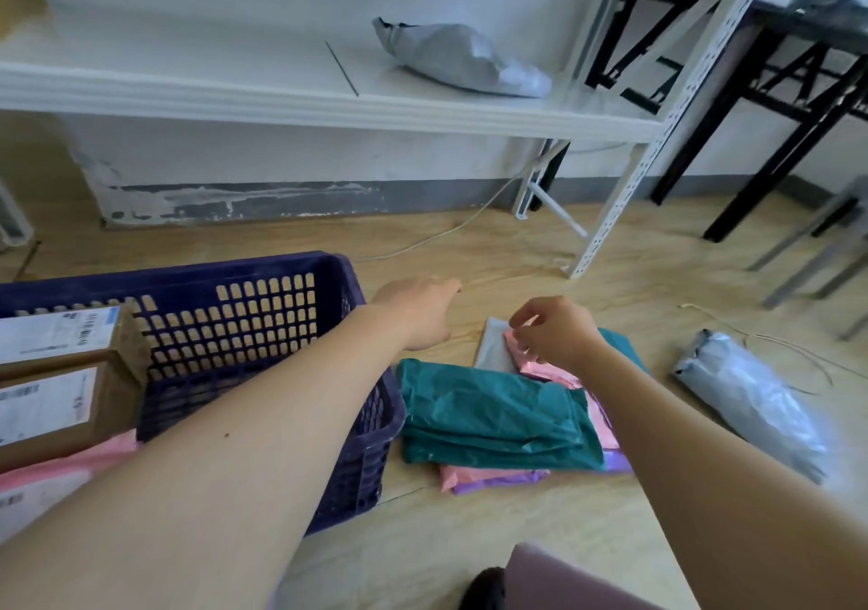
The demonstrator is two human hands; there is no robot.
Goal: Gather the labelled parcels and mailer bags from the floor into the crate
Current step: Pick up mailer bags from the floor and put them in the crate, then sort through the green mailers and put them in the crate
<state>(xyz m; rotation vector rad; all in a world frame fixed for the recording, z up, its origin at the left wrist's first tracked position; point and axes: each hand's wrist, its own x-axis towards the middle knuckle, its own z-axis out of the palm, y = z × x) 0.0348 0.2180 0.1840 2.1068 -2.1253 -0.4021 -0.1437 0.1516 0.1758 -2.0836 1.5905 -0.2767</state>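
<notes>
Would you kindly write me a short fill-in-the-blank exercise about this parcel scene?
1. The blue crate holds two labelled cardboard ____.
2. One grey mailer bag lies on the white ____.
3. The pile of bags lies on the floor, to the crate's ____.
Missing words: boxes; shelf; right.

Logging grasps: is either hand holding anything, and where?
Left hand holds nothing. Right hand curls fingers at a corner of the pink mailer bag; a pinch cannot be told.

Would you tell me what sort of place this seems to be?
Probably a small parcel-handling storeroom: white slotted-steel shelving holding a grey mailer bag, a blue crate with labelled parcels, and coloured mailer bags piled on the floor.
</notes>
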